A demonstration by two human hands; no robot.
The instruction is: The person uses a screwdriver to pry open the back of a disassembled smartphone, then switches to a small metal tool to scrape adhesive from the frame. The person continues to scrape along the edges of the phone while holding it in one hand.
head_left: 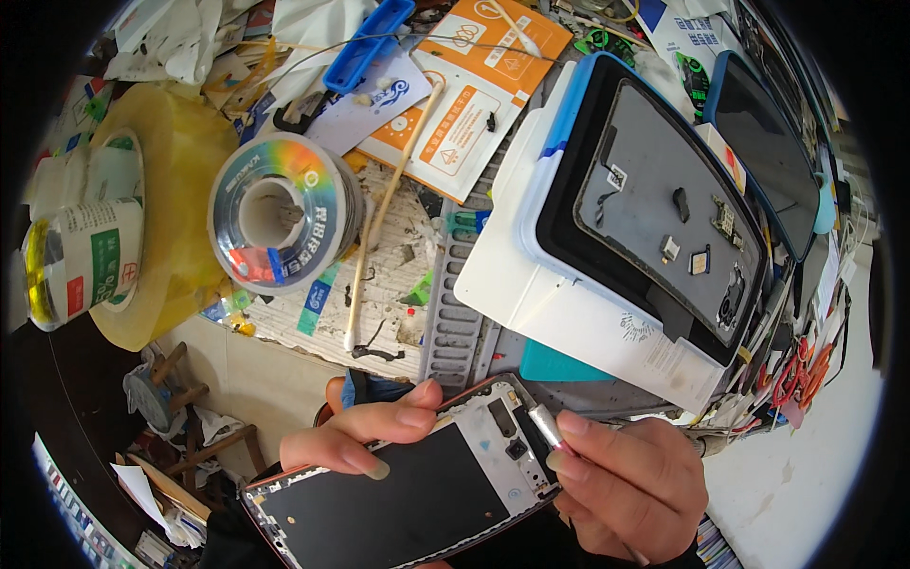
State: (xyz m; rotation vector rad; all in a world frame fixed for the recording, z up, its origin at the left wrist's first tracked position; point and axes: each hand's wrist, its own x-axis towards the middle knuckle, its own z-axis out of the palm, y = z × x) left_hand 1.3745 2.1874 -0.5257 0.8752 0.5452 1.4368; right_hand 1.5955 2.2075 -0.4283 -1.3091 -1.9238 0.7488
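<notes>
My left hand [365, 436] grips an opened phone frame [398, 503] by its upper edge, fingers bent over the rim. The frame is tilted, with a black inner area, a pale panel and small cut-outs at its right end. Between thumb and fingers, my right hand [630, 484] pinches a slim tool with a silver metal collar [545, 427]. Its tip is at the frame's upper right corner; I cannot tell whether it touches, nor its exact kind. A thin shaft comes out below that hand.
A blue-edged case [559, 171] bears a phone back panel [654, 190] with small loose parts. Left of it are a solder spool [322, 218], cotton swabs [393, 194], orange-white wipe packets [464, 133], a yellow tape roll [180, 142] and a bottle [90, 251]. Wires [806, 375] hang at the right.
</notes>
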